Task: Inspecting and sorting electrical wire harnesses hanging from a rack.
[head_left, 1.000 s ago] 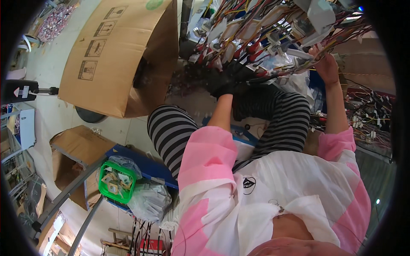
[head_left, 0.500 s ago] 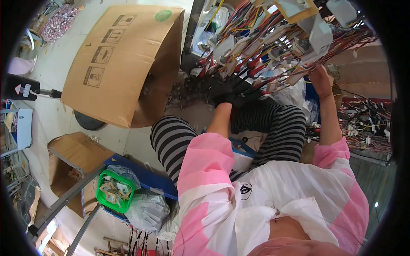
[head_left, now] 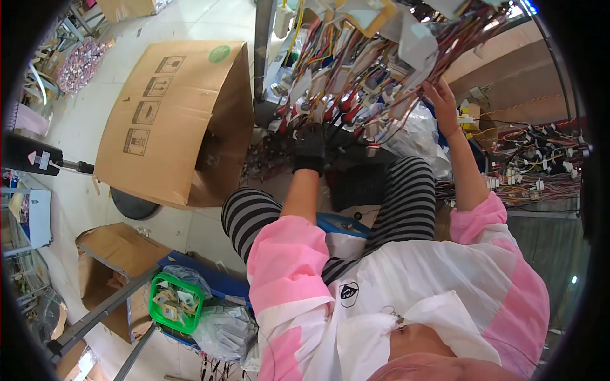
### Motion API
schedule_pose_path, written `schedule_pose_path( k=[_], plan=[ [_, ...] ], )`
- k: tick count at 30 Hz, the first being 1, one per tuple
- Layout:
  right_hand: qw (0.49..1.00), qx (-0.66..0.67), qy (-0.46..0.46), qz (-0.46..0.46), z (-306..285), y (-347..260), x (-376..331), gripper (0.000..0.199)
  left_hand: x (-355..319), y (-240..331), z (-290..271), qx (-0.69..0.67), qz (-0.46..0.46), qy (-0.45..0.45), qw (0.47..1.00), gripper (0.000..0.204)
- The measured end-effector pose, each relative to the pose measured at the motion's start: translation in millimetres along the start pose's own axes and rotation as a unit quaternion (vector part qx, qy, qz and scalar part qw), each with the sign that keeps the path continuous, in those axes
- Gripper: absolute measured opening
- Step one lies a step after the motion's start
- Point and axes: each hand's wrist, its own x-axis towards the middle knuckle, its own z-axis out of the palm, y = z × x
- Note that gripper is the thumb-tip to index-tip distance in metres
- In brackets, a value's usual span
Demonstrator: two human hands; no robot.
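Note the black symbols (head_left: 147, 113) and green label (head_left: 219, 54) on the carton (head_left: 171, 146), left of the wires (head_left: 362, 54). Locate the left hand (head_left: 309, 147), black-gloved, at the lower wire ends, and the right hand (head_left: 443, 105) at the right wire edge; cannot tell whether gripping or loose. Find small parts (head_left: 173, 303) in the green basket (head_left: 181, 327), beside a clear bag (head_left: 225, 333).

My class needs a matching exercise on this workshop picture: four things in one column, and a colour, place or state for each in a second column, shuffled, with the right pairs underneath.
Column one
1. Left hand
2. Right hand
3. Basket
4. Trousers

Column two
A. Bare, up by the wires
B. Striped black and grey
C. Gloved in black
D. Bright green

Right pairs: 1-C, 2-A, 3-D, 4-B
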Motion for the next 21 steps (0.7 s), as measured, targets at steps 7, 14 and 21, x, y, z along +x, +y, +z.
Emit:
schedule_pose_path(
  k=[7, 14, 21],
  plan=[
    [0.98, -0.078, 0.163, -0.081, 22.7, -30.1, -15.7, 0.036, -6.2, -8.3, -41.2, 0.033, 0.043, -0.009, 0.998, 0.051],
    [0.982, 0.008, 0.19, -0.005, 107.5, -91.9, -46.7, 0.048, -31.5, 9.1, -82.2, 0.031, 0.07, 0.034, 0.996, 0.046],
    [0.971, 0.094, 0.22, 0.005, 122.8, -68.7, -19.5, 0.041, -7.6, 37.4, -129.1, -0.203, -0.013, 0.156, 0.966, 0.033]
  ],
)
